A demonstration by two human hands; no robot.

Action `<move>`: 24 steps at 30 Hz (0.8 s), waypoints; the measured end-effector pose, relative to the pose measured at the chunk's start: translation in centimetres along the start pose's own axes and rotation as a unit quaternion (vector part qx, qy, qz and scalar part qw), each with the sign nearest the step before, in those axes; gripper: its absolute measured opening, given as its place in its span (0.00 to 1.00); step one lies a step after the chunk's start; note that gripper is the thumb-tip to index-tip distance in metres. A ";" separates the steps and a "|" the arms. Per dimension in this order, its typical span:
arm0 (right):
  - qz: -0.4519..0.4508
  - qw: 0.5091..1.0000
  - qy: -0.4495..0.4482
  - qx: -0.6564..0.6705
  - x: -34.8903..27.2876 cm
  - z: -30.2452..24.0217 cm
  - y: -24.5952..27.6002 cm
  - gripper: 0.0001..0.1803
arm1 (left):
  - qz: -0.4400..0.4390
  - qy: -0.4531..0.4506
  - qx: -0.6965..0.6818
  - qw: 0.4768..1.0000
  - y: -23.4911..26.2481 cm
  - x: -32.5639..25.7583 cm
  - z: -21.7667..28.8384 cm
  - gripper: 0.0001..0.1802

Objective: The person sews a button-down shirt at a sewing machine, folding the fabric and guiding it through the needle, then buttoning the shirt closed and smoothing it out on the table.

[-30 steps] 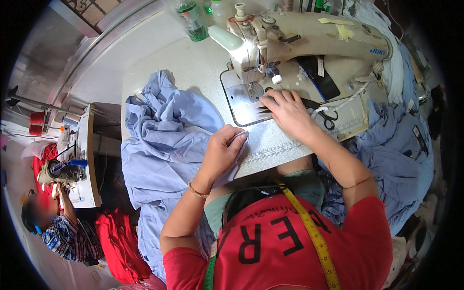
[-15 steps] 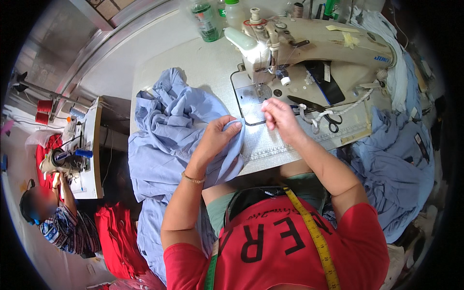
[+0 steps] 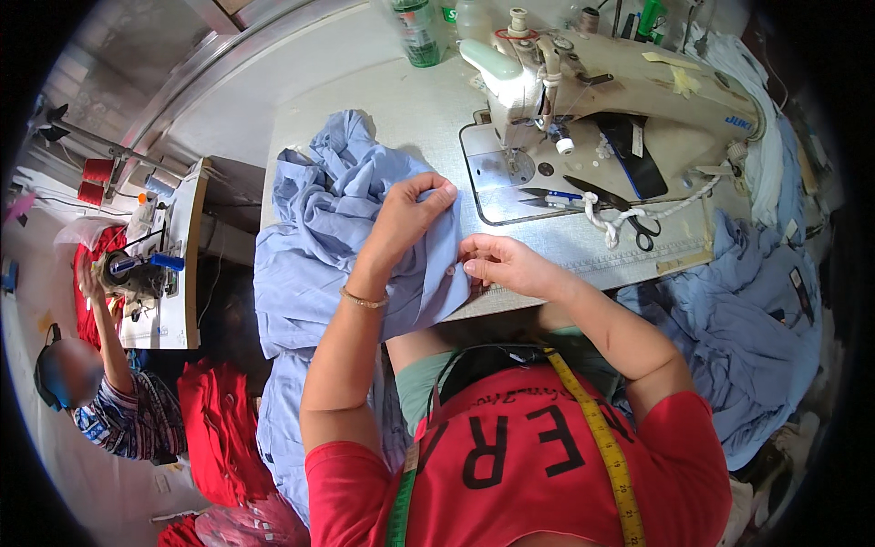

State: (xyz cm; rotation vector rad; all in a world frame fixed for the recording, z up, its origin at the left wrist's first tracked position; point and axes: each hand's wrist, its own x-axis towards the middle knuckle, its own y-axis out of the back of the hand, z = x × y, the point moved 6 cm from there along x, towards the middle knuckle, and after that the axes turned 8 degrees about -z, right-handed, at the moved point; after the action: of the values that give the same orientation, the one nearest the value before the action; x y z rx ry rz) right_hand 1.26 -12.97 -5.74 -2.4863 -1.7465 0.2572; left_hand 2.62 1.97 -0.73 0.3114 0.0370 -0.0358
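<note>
Sewing table, grey, with white sewing machine and scissors. Light-blue shirt heaped at table's left edge, hem drawn forward. Left hand pinching fabric fold; right hand pinching buttoned edge. Step judged: aligning placket. Next calls for feeding edge under needle.

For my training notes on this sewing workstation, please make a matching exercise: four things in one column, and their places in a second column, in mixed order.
Things:
1. left hand
2. right hand
3. scissors
4. green bottle

Places:
A. at the far edge of the table
B. lying on the table below the machine arm
C. gripping the top of the light blue shirt
D. pinching the shirt's edge near a button

Pairs: 1-C, 2-D, 3-B, 4-A
</note>
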 end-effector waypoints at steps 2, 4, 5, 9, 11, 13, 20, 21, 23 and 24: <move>0.016 0.999 0.025 -0.025 -0.2 -0.8 -0.6 0.15 | 0.014 -0.001 -0.020 1.000 1.1 -0.3 -0.1 0.12; 0.065 0.993 0.023 -0.098 -0.4 -1.0 -0.7 0.13 | 0.021 0.000 -0.025 0.999 1.6 -0.8 -0.1 0.12; 0.090 0.987 0.022 -0.134 -0.5 -1.0 -0.5 0.12 | 0.025 0.001 -0.029 0.999 1.8 -1.0 -0.2 0.12; 0.150 0.941 0.115 -0.280 -0.2 -1.9 -0.1 0.10 | 0.041 -0.012 -0.022 0.999 2.7 -2.0 -0.7 0.11; 0.168 0.926 0.125 -0.313 -0.5 -2.7 0.0 0.09 | 0.053 -0.004 -0.037 0.998 3.4 -2.4 -1.4 0.10; 0.175 0.943 0.097 -0.268 -0.6 -2.2 0.8 0.09 | 0.063 0.000 -0.042 0.997 4.1 -2.8 -2.1 0.10; 0.166 0.980 0.079 -0.082 -0.8 -1.2 2.7 0.07 | 0.062 -0.016 -0.066 0.996 4.5 -3.4 -2.7 0.09; 0.141 0.984 0.074 -0.080 -0.5 -1.2 2.3 0.07 | 0.061 -0.018 -0.072 0.995 4.5 -3.4 -2.7 0.09; 0.089 0.991 0.063 -0.074 0.7 -2.3 0.7 0.08 | 0.066 -0.023 -0.086 0.994 4.6 -3.5 -2.8 0.09; 0.066 0.986 0.090 -0.126 1.3 -2.2 0.4 0.08 | 0.069 -0.026 -0.093 0.993 4.7 -3.6 -2.8 0.09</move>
State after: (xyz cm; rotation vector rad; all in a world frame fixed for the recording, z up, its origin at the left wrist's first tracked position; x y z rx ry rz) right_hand 2.49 -11.85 -3.77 -2.7015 -1.6348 -0.1878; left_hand -0.91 7.40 -1.79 0.1255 -0.0327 0.0963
